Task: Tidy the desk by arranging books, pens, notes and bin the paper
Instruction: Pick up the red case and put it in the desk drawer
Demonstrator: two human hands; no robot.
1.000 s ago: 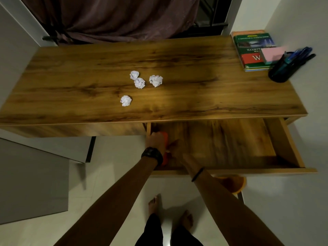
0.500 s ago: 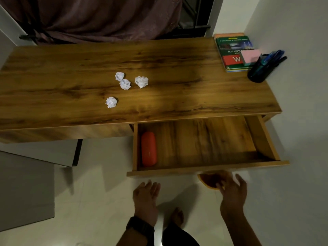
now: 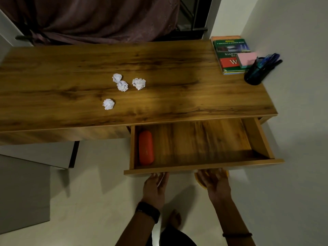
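Several crumpled white paper balls [image 3: 122, 85] lie near the middle of the wooden desk [image 3: 177, 96]. At the far right corner a stack of books [image 3: 229, 54] carries a pink sticky-note pad [image 3: 246, 59], with a black pen holder [image 3: 255, 75] full of blue pens beside it. The drawer [image 3: 204, 167] under the desk's right half stands pulled out, and an orange case [image 3: 146, 147] lies at its left end. My left hand [image 3: 156, 188] and my right hand [image 3: 215, 183] both reach the drawer's front panel with straight fingers, holding nothing.
A dark curtain [image 3: 99, 18] hangs behind the desk. White walls [image 3: 292, 50] close in on the right. An orange round object [image 3: 204, 183] sits on the floor below the drawer, partly behind my right hand. A grey panel [image 3: 23, 192] stands at the lower left.
A second ago both hands were inside the drawer at the orange case. They let it go, drew back below the drawer, and now come up to its front panel.
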